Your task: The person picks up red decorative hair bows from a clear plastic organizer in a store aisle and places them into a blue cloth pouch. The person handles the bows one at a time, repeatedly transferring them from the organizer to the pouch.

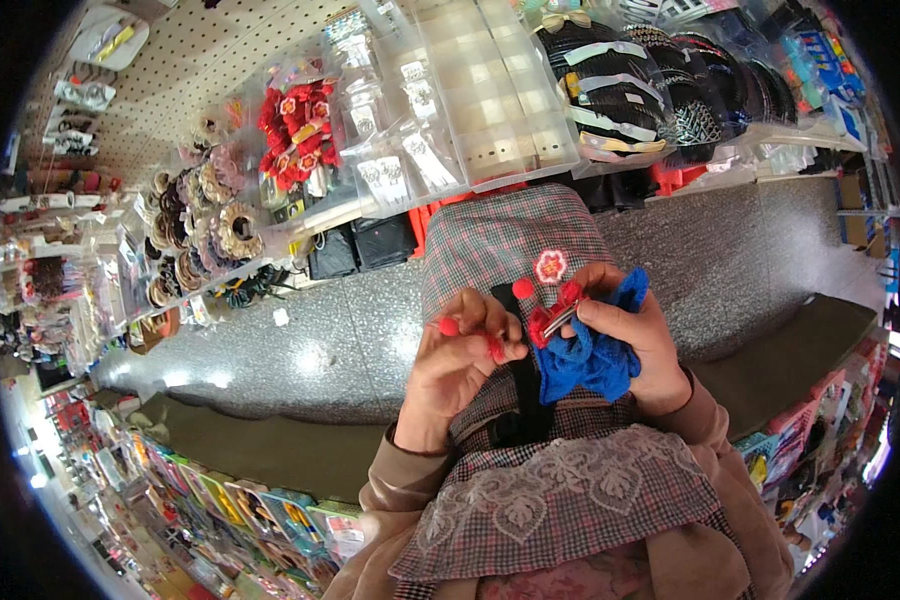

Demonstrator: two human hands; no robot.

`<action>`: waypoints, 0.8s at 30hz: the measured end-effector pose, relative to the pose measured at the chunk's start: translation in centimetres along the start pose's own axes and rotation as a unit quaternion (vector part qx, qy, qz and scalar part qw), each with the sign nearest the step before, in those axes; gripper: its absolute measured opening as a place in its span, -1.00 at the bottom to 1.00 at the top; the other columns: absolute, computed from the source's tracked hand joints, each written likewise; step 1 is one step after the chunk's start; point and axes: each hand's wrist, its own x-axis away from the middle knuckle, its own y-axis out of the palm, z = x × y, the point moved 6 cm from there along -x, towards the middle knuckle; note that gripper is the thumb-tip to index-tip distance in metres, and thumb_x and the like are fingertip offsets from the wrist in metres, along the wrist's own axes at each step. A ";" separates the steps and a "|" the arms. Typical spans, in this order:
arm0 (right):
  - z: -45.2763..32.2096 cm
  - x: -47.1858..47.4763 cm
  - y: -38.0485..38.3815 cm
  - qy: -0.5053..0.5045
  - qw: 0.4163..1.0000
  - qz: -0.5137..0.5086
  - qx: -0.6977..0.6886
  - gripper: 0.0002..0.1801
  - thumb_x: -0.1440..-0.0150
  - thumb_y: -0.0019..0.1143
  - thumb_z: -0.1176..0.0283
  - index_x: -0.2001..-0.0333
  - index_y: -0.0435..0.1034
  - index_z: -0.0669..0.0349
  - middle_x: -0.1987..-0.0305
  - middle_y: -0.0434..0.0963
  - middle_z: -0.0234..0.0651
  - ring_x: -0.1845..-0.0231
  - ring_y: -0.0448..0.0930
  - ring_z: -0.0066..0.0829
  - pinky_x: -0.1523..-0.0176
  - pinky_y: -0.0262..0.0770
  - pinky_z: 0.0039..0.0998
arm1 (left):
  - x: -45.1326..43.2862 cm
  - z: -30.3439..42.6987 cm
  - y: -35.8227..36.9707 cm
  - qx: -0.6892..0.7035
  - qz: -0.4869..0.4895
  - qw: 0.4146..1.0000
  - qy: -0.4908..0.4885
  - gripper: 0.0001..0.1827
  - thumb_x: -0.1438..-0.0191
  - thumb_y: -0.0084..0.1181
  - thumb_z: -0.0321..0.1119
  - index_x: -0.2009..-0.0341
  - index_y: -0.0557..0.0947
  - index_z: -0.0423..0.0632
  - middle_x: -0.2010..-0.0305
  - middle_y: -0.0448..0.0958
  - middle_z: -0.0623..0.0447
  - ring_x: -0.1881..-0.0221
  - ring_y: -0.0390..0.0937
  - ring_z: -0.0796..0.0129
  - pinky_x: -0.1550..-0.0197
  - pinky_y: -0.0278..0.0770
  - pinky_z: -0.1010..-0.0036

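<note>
My left hand (450, 367) pinches a small red hair ornament (493, 348) between thumb and fingers, with a red pompom (448, 327) by the knuckles. My right hand (637, 337) grips a red hair clip (562, 316), its metal prongs facing up, together with a crumpled blue cloth (589, 371). Just beyond the clip show a red-and-white flower ornament (550, 266) and another red pompom (523, 289); how they attach is unclear. Both hands are close together above the checked apron (510, 232) on my lap.
A shelf ahead carries clear plastic trays (495, 97), red hair ornaments (296, 139), scrunchies (240, 229) and black headbands (619, 97). Pegboard (217, 45) rises behind it. Packaged goods (255, 506) line the near side, beside a dark-covered ledge (285, 442). Speckled floor (330, 352) lies between.
</note>
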 end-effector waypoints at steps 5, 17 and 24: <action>0.9 1.0 2.7 -0.021 0.992 -0.005 0.126 -0.79 -0.09 0.16 0.48 0.21 0.35 0.30 0.33 0.48 -0.43 0.36 0.50 -0.68 0.28 0.43 -0.63 | 2.9 0.1 1.0 -0.122 0.012 0.992 0.012 -0.63 0.13 0.36 -0.42 0.31 0.39 -0.06 0.48 0.34 0.17 0.47 0.31 0.59 0.46 0.26 0.69; 3.2 1.4 6.9 -0.065 0.971 0.004 0.231 -0.76 -0.07 0.19 0.42 0.23 0.36 0.29 0.31 0.46 -0.43 0.30 0.44 -0.72 0.24 0.35 -0.66 | 7.0 3.7 -1.2 -0.339 0.130 0.923 0.126 -0.79 0.02 0.27 -0.47 0.25 0.58 -0.16 0.50 0.40 0.27 0.48 0.21 0.68 0.41 0.19 0.71; 4.5 1.2 6.5 0.053 0.987 -0.048 0.143 -0.82 -0.18 0.00 0.41 0.38 0.36 0.31 0.49 0.45 -0.37 0.57 0.42 -0.66 0.44 0.37 -0.59 | 7.5 5.5 -2.2 -0.383 0.147 0.891 0.192 -0.82 0.06 0.28 -0.53 0.29 0.62 -0.16 0.54 0.27 0.28 0.53 0.12 0.65 0.42 0.16 0.70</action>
